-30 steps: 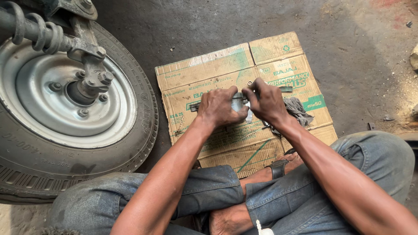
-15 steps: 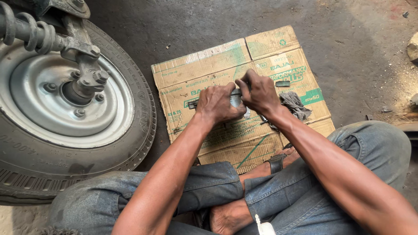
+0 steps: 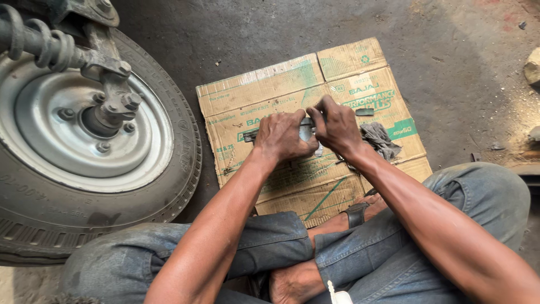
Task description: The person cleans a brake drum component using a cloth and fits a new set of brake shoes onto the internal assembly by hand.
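Note:
My left hand (image 3: pixel 284 137) and my right hand (image 3: pixel 334 125) meet over a flattened cardboard box (image 3: pixel 270 93) on the ground. Together they grip a small grey metal part (image 3: pixel 306 130), mostly hidden by the fingers. A dark bar-like end (image 3: pixel 249 135) sticks out left of my left hand, and another dark end (image 3: pixel 364 112) shows right of my right hand. A grey rag (image 3: pixel 379 139) lies on the cardboard just right of my right wrist.
A small vehicle wheel (image 3: pixel 84 146) with a grey steel rim, coil spring (image 3: pixel 42 45) and hub stands at the left. My crossed legs in blue jeans (image 3: pixel 270 242) fill the bottom. A stone (image 3: pixel 532 66) lies at the right edge on the concrete floor.
Both hands stay together on the metal part over the cardboard; the view has shifted slightly. No visible release or new grip.

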